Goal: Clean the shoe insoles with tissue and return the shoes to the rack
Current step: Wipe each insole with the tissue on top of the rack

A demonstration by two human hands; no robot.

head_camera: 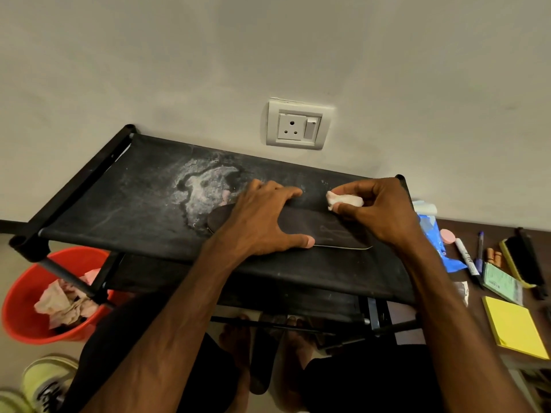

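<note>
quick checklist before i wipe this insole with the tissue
1. Insole lying flat on the rack top: ok.
2. Left hand pressing the insole down to steady it: ok.
3. Tissue pinched in the right hand, at the insole's far edge: ok.
4. Wiping side of the tissue clean: cannot tell.
5. Rack top clean around the insole: not ok, a pale dusty stain lies beside its left end.
6. Red bucket for used tissue beside the rack: ok.
</note>
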